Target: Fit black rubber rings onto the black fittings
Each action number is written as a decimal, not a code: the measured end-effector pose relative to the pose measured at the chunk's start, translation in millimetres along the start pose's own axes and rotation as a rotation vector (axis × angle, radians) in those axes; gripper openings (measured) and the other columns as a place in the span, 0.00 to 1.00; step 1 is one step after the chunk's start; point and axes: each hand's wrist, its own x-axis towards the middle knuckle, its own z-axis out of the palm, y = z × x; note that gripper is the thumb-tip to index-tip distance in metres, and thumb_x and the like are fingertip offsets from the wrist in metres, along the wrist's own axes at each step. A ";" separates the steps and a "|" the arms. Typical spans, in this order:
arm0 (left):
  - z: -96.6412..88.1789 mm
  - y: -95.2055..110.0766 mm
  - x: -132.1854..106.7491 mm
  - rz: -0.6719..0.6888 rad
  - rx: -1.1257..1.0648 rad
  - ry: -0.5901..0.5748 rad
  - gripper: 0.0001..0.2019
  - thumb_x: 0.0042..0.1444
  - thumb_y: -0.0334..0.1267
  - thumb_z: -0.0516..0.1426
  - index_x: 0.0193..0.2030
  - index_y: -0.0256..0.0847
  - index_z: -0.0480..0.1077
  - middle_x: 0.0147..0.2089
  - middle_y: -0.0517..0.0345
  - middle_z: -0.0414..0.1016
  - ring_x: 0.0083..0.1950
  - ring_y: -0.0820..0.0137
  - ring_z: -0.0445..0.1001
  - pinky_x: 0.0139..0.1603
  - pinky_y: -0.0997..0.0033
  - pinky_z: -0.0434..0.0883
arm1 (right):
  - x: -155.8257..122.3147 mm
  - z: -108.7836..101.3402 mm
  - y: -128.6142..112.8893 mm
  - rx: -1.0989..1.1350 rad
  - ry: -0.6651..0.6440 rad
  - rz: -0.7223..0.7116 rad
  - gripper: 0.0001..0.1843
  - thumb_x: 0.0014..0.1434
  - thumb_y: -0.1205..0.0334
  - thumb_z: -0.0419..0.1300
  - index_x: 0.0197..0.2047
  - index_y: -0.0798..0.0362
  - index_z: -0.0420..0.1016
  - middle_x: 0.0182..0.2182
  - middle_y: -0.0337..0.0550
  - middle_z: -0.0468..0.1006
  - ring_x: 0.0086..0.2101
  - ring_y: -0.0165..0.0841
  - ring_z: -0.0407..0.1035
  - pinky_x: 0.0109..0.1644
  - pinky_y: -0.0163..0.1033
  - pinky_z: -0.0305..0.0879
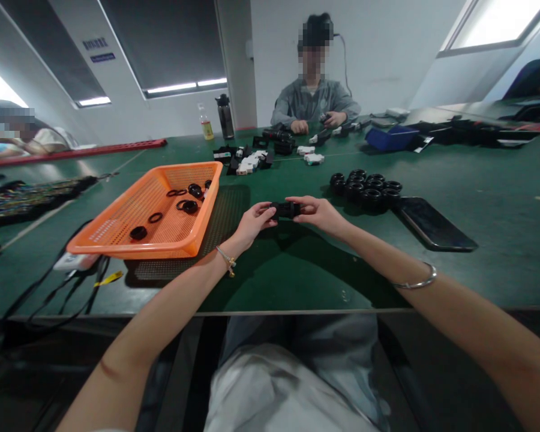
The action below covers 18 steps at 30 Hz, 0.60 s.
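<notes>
Between my two hands, above the green table (pixel 270 288), is a black cylindrical part (pixel 287 209) lying sideways. My left hand (pixel 254 223) is closed on its left end, thumb and fingers pinching it. The right end is gripped by the fingers of my right hand (pixel 318 215). Finer details of the part are too small to make out. Left of my hands stands an orange plastic basket (pixel 189 245) with several black rings and short ring-shaped pieces in it. A cluster of black round parts (pixel 364 189) with open centres sits beyond my right hand.
A black phone (pixel 434 223) lies at the right. Cables and a white power strip (pixel 75 261) are by the basket's near left corner. Farther back are white and black small parts (pixel 252 162), a dark bottle (pixel 225 117), a blue bin (pixel 391 138) and a seated co-worker (pixel 315 102).
</notes>
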 end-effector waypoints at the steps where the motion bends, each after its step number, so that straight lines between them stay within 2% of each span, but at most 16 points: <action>1: 0.5 -0.4 0.0 -0.010 0.007 -0.001 0.10 0.53 0.27 0.58 0.43 0.33 0.70 0.30 0.61 0.70 0.28 0.81 0.69 0.42 0.72 0.74 | 0.0 -0.8 0.2 -0.054 -0.008 -0.036 0.28 0.40 0.66 0.65 0.49 0.49 0.77 0.41 0.42 0.76 0.36 0.33 0.72 0.48 0.45 0.69; 4: 2.5 -1.4 -0.4 -0.032 0.019 -0.016 0.10 0.52 0.25 0.58 0.43 0.31 0.70 0.31 0.60 0.70 0.29 0.80 0.71 0.45 0.68 0.75 | -0.2 0.1 1.2 -0.154 -0.008 -0.084 0.27 0.41 0.66 0.65 0.48 0.49 0.77 0.39 0.42 0.75 0.35 0.33 0.72 0.47 0.45 0.70; 8: 2.9 -1.7 -2.0 -0.035 0.000 -0.042 0.09 0.51 0.25 0.59 0.40 0.31 0.70 0.34 0.59 0.72 0.32 0.79 0.72 0.50 0.64 0.74 | -0.9 4.8 1.8 -0.127 0.038 -0.049 0.27 0.39 0.68 0.66 0.46 0.52 0.74 0.37 0.42 0.75 0.34 0.33 0.72 0.47 0.46 0.71; 13: 0.8 -2.9 -2.0 -0.020 -0.014 -0.058 0.09 0.49 0.25 0.60 0.39 0.31 0.70 0.35 0.58 0.71 0.38 0.76 0.73 0.52 0.62 0.74 | -4.0 5.8 -3.4 -0.129 0.060 -0.015 0.17 0.39 0.66 0.66 0.36 0.52 0.73 0.34 0.41 0.78 0.35 0.35 0.74 0.48 0.48 0.70; 18: -0.7 -5.8 0.0 0.006 0.010 -0.076 0.09 0.48 0.25 0.60 0.38 0.31 0.70 0.38 0.57 0.71 0.40 0.74 0.72 0.52 0.60 0.74 | -5.7 3.8 -6.1 -0.143 0.064 -0.010 0.16 0.39 0.64 0.67 0.36 0.53 0.76 0.34 0.42 0.80 0.36 0.37 0.75 0.50 0.49 0.70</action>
